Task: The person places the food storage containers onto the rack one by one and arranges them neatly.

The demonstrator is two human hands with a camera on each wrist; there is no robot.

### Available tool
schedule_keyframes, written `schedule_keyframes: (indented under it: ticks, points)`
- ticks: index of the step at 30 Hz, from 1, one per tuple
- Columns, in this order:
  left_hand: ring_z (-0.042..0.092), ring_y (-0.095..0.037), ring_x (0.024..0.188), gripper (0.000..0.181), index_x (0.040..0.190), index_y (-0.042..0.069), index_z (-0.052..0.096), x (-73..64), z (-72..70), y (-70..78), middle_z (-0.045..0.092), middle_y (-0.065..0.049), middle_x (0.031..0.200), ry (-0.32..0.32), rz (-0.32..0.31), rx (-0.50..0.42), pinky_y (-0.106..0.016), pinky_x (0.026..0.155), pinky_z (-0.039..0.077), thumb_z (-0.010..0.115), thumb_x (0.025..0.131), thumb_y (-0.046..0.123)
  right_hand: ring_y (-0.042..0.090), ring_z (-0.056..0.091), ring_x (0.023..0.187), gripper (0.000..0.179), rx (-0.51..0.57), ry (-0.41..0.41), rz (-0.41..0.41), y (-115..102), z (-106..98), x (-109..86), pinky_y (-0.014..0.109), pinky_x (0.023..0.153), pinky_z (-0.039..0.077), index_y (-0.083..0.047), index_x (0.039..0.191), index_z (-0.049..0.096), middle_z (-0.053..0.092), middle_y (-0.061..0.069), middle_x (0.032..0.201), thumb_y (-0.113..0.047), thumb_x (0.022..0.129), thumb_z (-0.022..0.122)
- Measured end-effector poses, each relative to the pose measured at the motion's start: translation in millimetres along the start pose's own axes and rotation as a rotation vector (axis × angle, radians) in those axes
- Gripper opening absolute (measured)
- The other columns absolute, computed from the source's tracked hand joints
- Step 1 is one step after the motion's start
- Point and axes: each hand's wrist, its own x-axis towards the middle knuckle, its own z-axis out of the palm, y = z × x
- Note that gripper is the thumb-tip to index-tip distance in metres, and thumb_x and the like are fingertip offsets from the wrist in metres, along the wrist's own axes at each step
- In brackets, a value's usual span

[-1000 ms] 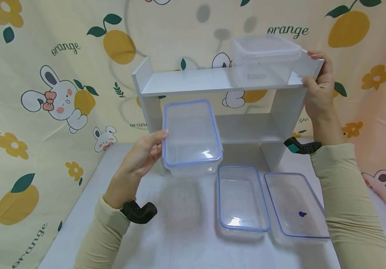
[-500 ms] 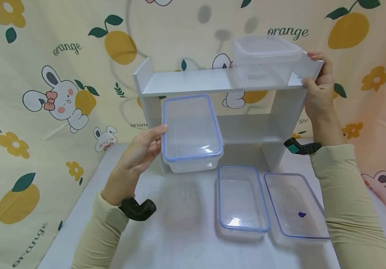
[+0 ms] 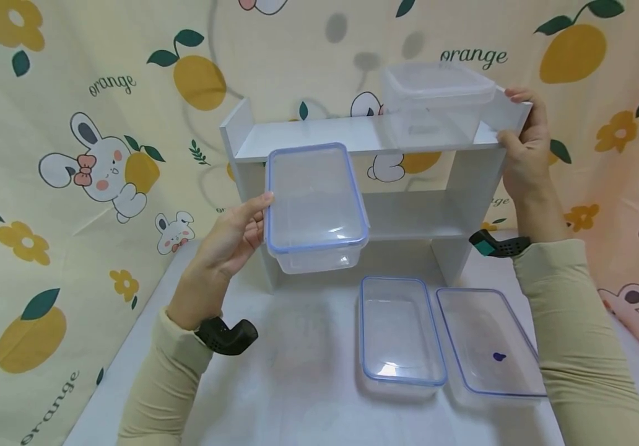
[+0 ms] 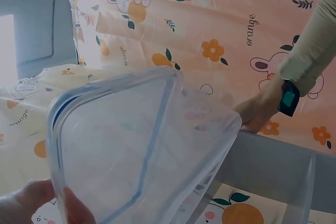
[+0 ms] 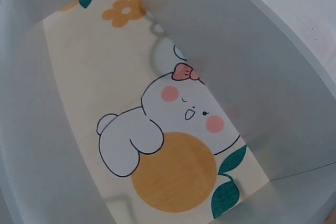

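Observation:
My left hand (image 3: 229,238) grips the left side of a clear plastic food container (image 3: 316,198) with a blue-rimmed lid, thumb near the lid's edge. The container is in the air, its lid tilted towards the head camera, in front of the left part of a white shelf unit (image 3: 297,137). In the left wrist view the same container (image 4: 110,135) fills the middle, with the thumb and a finger at its edge. At the shelf's upper right end, my right hand (image 3: 528,152) holds the side panel (image 3: 511,111), thumb in front and fingers over the top.
On the top shelf's right part stands a clear container (image 3: 439,105) with a frosted lid. Two more containers lie on the white table: a blue-rimmed one (image 3: 403,334) and, right of it, a wider one (image 3: 486,341) with a dark blue spot. A printed cloth (image 3: 130,37) hangs behind.
My left hand has raised the container slightly, bringing its upper edge over the front of the top shelf in the head view. The right hand keeps its hold on the side panel.

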Motion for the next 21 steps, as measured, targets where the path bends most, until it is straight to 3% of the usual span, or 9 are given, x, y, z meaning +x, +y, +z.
schedule_keyframes:
  ticks: [12, 21]
  points:
    - [0.066, -0.006, 0.082, 0.029, 0.119, 0.002, 0.046, 7.3, 7.0, 12.3, 0.066, 0.001, 0.09, 0.0, 0.023, -0.008, -0.017, 0.076, 0.058, 0.052, 0.096, 0.018, 0.022, 0.036, 0.126, 0.047, -0.036, 0.015, 0.0, 1, -1, 0.7, 0.029, 0.107, 0.036, -0.011, 0.117, 0.051, 0.047, 0.002, 0.134, 0.023, 0.087, 0.037]
    - [0.064, -0.006, 0.077, 0.025, 0.112, 0.001, 0.049, 12.7, 9.7, 20.0, 0.064, 0.0, 0.085, 0.01, 0.051, -0.044, -0.016, 0.074, 0.058, 0.054, 0.094, 0.017, 0.022, 0.038, 0.125, 0.046, -0.04, 0.01, -0.007, 2, -2, 0.2, 0.029, 0.107, 0.038, -0.01, 0.117, 0.051, 0.047, 0.003, 0.134, 0.022, 0.088, 0.038]
